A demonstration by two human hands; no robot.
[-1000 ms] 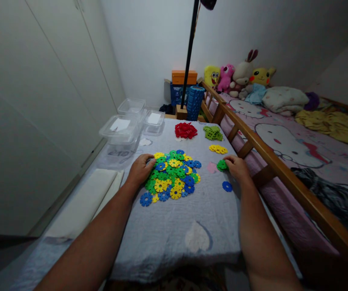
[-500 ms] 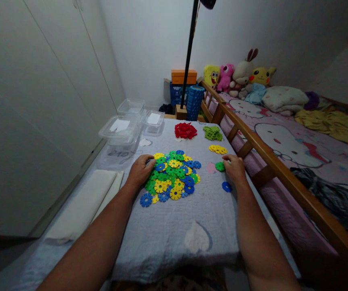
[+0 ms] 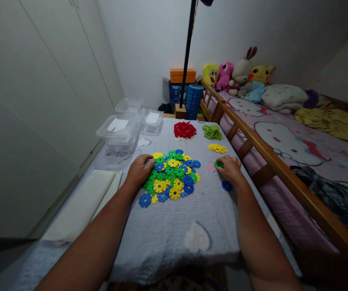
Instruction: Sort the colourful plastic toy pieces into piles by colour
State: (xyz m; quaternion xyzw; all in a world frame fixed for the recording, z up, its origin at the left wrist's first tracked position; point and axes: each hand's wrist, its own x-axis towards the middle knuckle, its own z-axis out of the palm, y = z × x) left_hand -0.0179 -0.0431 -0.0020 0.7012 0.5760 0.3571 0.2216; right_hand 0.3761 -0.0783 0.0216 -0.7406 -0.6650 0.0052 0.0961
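Note:
A mixed heap of yellow, green and blue snowflake discs [image 3: 172, 176] lies mid-table on a grey cloth [image 3: 174, 226]. My left hand [image 3: 139, 169] rests with curled fingers on the heap's left edge. My right hand [image 3: 230, 169] lies to the right of the heap, its fingertips closed on a few green discs [image 3: 218, 164]. A single blue disc [image 3: 226, 186] sits just beneath my right wrist. Farther back are sorted piles: red discs [image 3: 185, 129], light green discs [image 3: 212, 132] and yellow discs [image 3: 217, 148].
Clear plastic tubs [image 3: 122, 128] stand at the table's back left. A wooden bed rail [image 3: 271, 161] runs along the right side, with a bed and plush toys [image 3: 237, 74] behind. A black pole [image 3: 186, 56] rises at the back. White wardrobe doors fill the left.
My right hand has slid leftward over the small green pile, now covering most of it. My left hand has stayed on the heap.

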